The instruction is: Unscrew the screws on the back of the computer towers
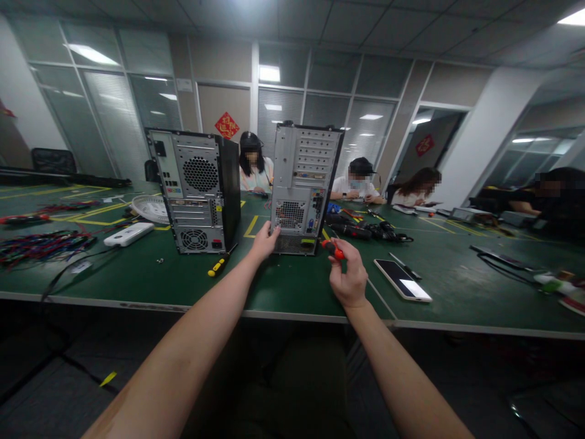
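A computer tower stands upright on the green table, its rear panel with ports and vent grilles facing me. My left hand grips its lower left edge, with the thumb on the rear panel and the other fingers partly hidden along the side. My right hand is closed around a red and black screwdriver, close to the tower's lower right corner. The screwdriver's tip is hard to make out. To the left stands a second computer tower, and a yellow and black screwdriver lies at its foot.
A phone and a pen-like tool lie on the right. Black cables and tools sit behind them. Bundled wires, a white power strip and a white basket are on the left. Several people sit across the table.
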The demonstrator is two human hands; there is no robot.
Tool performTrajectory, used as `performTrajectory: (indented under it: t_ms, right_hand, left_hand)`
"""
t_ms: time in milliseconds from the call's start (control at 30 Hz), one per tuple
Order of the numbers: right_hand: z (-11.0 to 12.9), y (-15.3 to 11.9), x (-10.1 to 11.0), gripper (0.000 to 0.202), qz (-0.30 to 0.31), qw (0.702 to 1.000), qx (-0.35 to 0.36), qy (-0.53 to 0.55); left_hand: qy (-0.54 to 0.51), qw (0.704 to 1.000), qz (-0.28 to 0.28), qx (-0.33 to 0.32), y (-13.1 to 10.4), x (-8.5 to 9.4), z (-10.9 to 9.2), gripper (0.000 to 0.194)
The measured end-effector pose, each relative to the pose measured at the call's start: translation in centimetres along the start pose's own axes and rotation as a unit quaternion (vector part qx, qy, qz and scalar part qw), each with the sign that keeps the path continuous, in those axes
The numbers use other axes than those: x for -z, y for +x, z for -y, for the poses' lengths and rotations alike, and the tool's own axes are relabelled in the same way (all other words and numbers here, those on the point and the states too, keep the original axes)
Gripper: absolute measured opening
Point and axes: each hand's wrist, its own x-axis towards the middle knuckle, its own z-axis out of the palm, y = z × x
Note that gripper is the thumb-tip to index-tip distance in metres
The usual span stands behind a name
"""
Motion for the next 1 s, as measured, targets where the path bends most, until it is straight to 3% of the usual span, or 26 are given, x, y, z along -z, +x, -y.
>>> performTrajectory:
  t_ms: [433,767,1000]
  right_hand:
    - [0.14,0.13,0.03,0.046,0.000,1.000,-0.001,0.002]
    - [0.31,0.08,0.12,0.056,0.054,0.997,-0.019,0.045]
    - [0.39,0.17,0.14,0.056,0.058,0.997,-0.010,0.052]
  left_hand:
    - [0.000,1.000,0.000,-0.011,0.11,-0.08,0.29,0.022]
    - [0.017,1.000,-0.006,-0.003,0.05,0.08,0.01,0.019]
    - [0.018,1.000,-0.005,-0.014,0.06,0.03,0.10,0.019]
